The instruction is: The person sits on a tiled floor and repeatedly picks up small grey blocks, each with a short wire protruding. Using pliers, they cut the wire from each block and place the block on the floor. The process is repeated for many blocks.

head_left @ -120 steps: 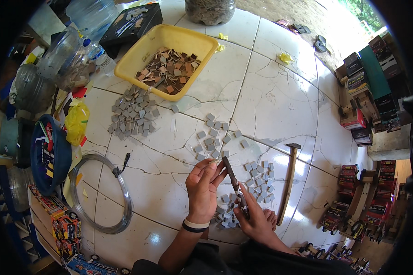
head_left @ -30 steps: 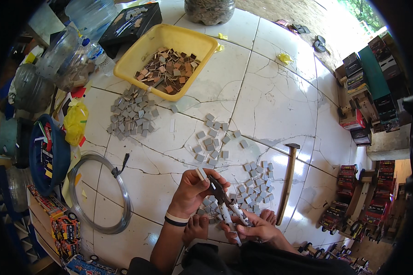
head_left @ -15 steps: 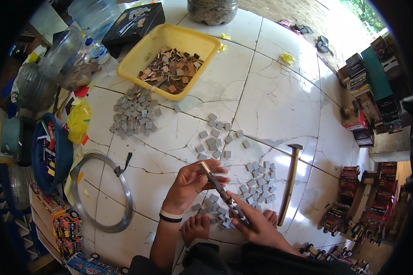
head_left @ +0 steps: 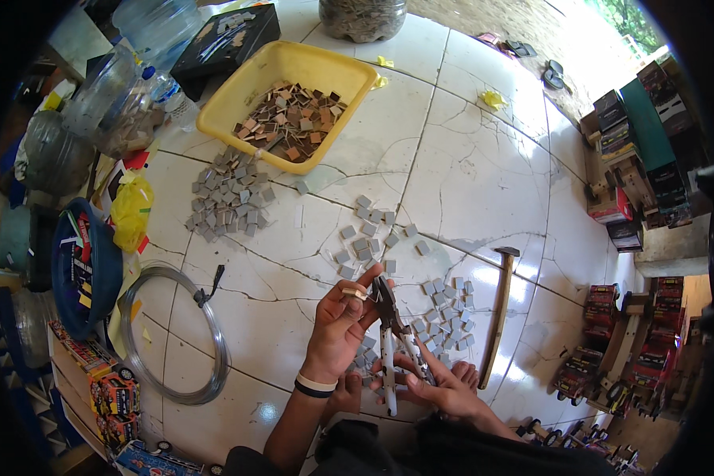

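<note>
Between the thumb and fingers of my left hand (head_left: pixel 330 339) is a small light wooden piece (head_left: pixel 355 293). My right hand (head_left: pixel 446 392) holds a pair of pliers (head_left: pixel 386 311) with white, dark-spotted handles that are spread apart. Their dark jaws point up beside the fingertips of my left hand; whether they touch the wooden piece I cannot tell. Under and around my hands lie several small grey square tiles (head_left: pixel 450 316), with more scattered a little farther off. My bare feet (head_left: pixel 462 373) are on the floor just behind my hands.
A yellow basin (head_left: pixel 206 127) of brown pieces stands at the far left, near a pile of grey squares (head_left: pixel 228 194). A coil of clear wire (head_left: pixel 224 341) lies left, a hammer (head_left: pixel 500 317) right. Toy trucks (head_left: pixel 587 349) line the right side; a blue basin (head_left: pixel 107 305) stands left.
The pliers have turned more upright, and their handles now stand apart where they were close together. The wooden piece, earlier at the jaws, is now between my left thumb and fingers.
</note>
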